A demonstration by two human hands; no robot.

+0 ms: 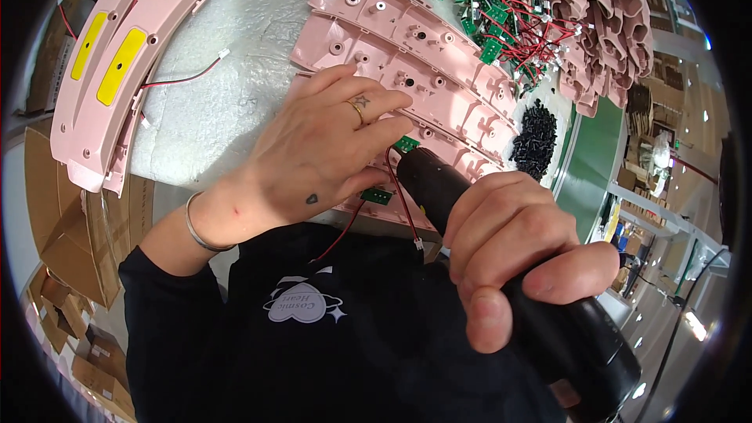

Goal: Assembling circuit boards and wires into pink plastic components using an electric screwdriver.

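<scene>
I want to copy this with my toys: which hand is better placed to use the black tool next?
Probably the right hand: it grips the black tool, whose front end is near a green board. The left hand is beside that board, perhaps steadying it.

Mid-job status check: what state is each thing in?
left hand: palm down over pink panels, grip unclear
right hand: closed around black power tool
black power tool: tip by green board, running unclear
pink panels: in a row, ribbed side up
green board: partly covered
board heap: wires tangled
black parts: loose pile
yellow-labelled pieces: side by side, smooth side up
</scene>
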